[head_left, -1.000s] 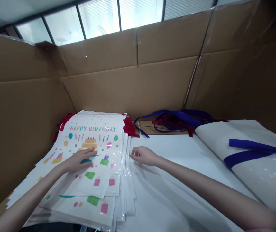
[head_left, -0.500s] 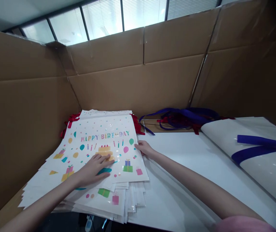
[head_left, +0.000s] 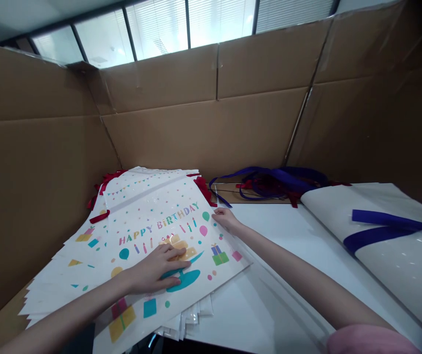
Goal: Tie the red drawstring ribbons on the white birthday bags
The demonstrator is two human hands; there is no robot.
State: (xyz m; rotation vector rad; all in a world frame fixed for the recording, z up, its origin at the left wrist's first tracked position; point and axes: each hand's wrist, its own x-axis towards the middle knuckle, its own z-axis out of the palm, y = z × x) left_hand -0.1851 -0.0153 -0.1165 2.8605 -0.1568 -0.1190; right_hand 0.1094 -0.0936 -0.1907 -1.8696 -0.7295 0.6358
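My left hand [head_left: 165,268] lies flat with fingers spread on the top sheet-like gift bag [head_left: 159,196], over the printed cake. The bag is white and glossy, with "HAPPY BIRTHDAY", balloons and presents on it, and it lies turned at an angle across the pile. A red ribbon [head_left: 100,217] sticks out at its upper left side. My right hand [head_left: 226,220] pinches the bag's right edge beside the green balloon. Beneath is a fanned stack of similar white bags [head_left: 54,280], with red ribbons [head_left: 205,191] showing along its top.
Purple ribbons [head_left: 281,175] mixed with red ones lie at the back. On the right rests another white stack [head_left: 410,265] with a purple ribbon [head_left: 384,219] across it. Cardboard walls [head_left: 181,128] surround the white table [head_left: 270,275] at the back and sides.
The top bag has turned anticlockwise, its lower right corner swinging right and up. My left hand has slid right with it, and my right hand stays at its edge.
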